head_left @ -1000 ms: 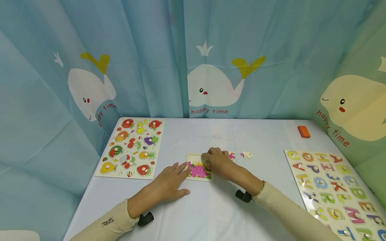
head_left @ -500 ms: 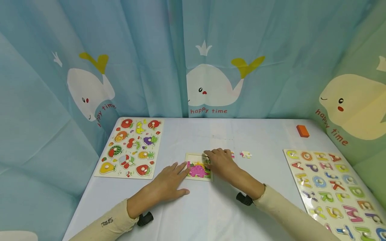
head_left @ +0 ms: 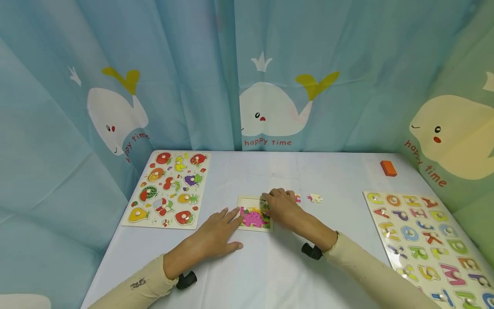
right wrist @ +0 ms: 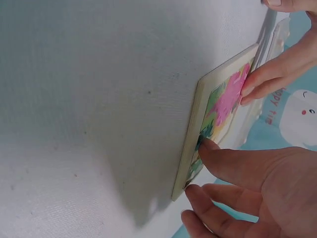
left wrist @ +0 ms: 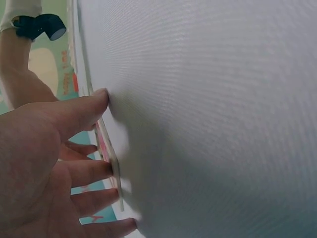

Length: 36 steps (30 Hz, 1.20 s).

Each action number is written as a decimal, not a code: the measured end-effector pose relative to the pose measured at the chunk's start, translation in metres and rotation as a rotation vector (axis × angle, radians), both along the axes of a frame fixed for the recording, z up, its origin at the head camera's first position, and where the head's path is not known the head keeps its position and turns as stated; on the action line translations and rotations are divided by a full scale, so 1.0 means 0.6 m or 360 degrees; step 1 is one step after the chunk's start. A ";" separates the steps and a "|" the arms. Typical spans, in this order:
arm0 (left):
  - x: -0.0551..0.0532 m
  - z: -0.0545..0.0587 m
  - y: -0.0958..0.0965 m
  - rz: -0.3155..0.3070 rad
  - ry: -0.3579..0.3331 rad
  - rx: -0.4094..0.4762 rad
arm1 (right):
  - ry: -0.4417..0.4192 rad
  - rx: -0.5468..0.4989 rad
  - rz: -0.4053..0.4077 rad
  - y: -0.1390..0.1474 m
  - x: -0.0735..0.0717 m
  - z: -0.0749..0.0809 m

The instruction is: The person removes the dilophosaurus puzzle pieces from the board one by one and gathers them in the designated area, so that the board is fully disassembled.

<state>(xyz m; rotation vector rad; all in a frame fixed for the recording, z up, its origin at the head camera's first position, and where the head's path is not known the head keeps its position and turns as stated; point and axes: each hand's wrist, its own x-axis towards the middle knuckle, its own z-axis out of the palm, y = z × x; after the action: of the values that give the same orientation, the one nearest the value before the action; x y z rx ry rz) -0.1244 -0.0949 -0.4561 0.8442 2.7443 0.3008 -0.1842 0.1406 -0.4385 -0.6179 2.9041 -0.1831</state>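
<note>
A small wooden jigsaw tray (head_left: 250, 229) lies at the middle of the table, with a pink dinosaur picture (head_left: 253, 219) partly assembled in it. My left hand (head_left: 216, 234) lies flat with fingers spread, its fingertips touching the tray's left side. My right hand (head_left: 284, 210) is bent over the tray's far right corner. In the right wrist view, its thumb (right wrist: 210, 151) and index finger hold a dark green puzzle piece (right wrist: 195, 166) down inside the frame; the fingers partly hide it. Bare tray base shows along the far left part.
Two loose jigsaw pieces lie right of the tray: a pale one (head_left: 315, 198) and a pink one (head_left: 298, 198), partly behind my right hand. A fruit board (head_left: 200, 189) is at left, a letter board (head_left: 390, 240) at right. An orange block (head_left: 388, 168) sits far right.
My right hand has shifted very slightly at the tray's far right corner, showing more of the green piece. My left hand keeps its place.
</note>
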 end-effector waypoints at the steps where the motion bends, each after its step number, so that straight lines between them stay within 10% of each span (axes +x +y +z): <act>1: 0.000 0.000 0.000 -0.0001 0.0000 -0.0001 | -0.0011 0.0011 -0.0001 0.000 -0.001 0.000; 15: -0.001 0.001 0.002 -0.0002 0.0006 -0.0028 | -0.0063 -0.0090 -0.0011 0.013 -0.005 -0.005; 26: -0.002 0.000 0.002 0.0003 -0.0015 -0.0009 | 0.0113 -0.0648 0.0119 0.040 -0.010 -0.013; 36: -0.001 0.002 0.002 -0.0007 0.0005 0.0023 | 0.0081 -0.0976 0.0061 0.155 -0.032 0.043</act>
<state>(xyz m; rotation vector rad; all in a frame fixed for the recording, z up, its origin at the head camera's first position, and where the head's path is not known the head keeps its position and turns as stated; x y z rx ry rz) -0.1248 -0.0940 -0.4552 0.8547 2.7462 0.3191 -0.2036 0.2335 -0.4125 -0.7646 2.8595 -1.0893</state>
